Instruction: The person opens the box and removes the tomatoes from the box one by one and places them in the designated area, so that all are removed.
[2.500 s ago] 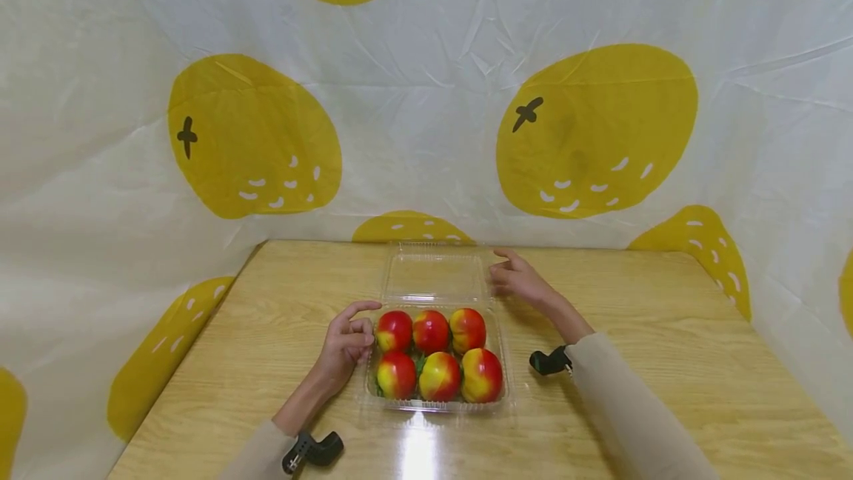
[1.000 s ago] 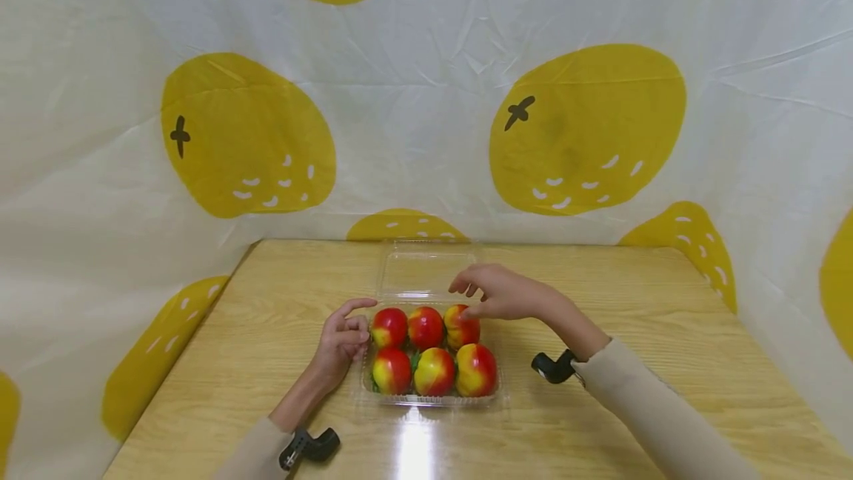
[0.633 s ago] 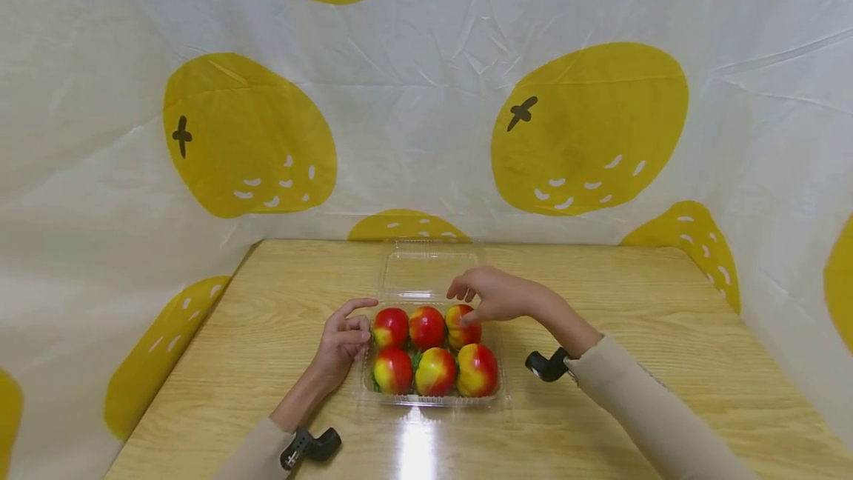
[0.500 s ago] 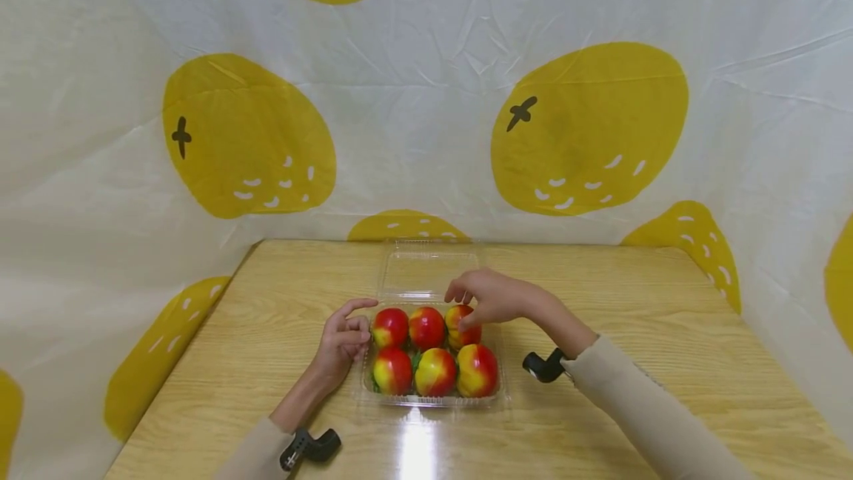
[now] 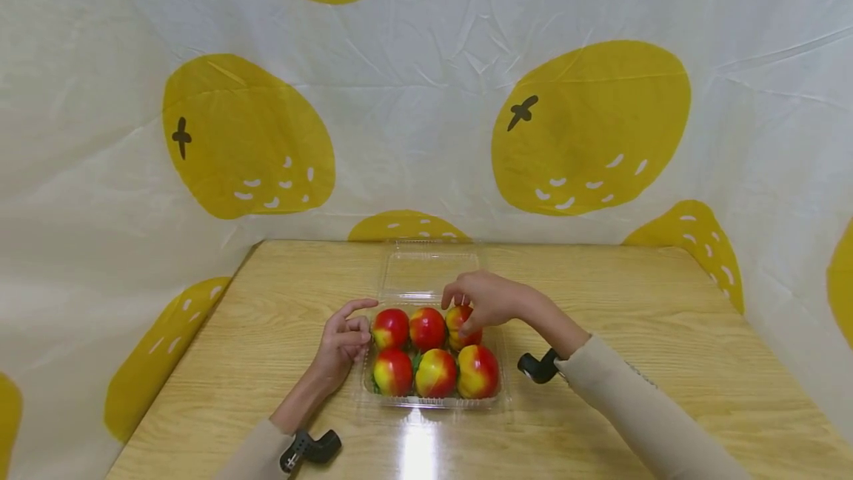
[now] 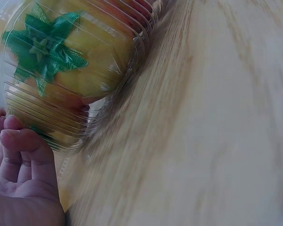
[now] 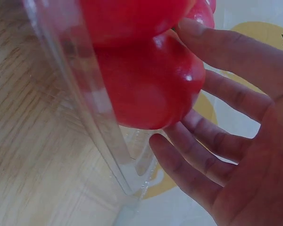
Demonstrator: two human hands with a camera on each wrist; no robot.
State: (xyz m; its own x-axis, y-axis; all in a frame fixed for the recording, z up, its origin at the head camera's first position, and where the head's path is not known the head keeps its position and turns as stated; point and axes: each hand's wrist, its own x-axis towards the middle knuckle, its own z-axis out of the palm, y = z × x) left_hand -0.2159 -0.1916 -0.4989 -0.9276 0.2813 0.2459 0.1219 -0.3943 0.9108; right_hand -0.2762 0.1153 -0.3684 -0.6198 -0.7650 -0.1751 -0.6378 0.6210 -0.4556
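A clear plastic clamshell container [image 5: 436, 404] sits on the table with its lid [image 5: 432, 272] folded back. Inside are several red-and-yellow artificial fruits [image 5: 436, 372] in two rows; one shows green fabric leaves [image 6: 42, 44] through the ribbed wall in the left wrist view. My left hand [image 5: 341, 347] holds the container's left edge, thumb and fingers meeting at the rim, index finger stretched toward the back corner. My right hand [image 5: 489, 298] grips the back-right fruit [image 7: 148, 89] from above, thumb on its near side and fingers curled behind it. That fruit sits among the others.
The wooden table [image 5: 286, 280] ends at the back against a white curtain [image 5: 413, 132] printed with yellow fruit shapes. Black camera mounts [image 5: 313, 449] are strapped to both wrists. The open lid reaches close to the table's back edge.
My right hand has moved from beside the lid to the back-right fruit, and its thumb and fingers have closed in around it. The left hand has stayed at the container's edge.
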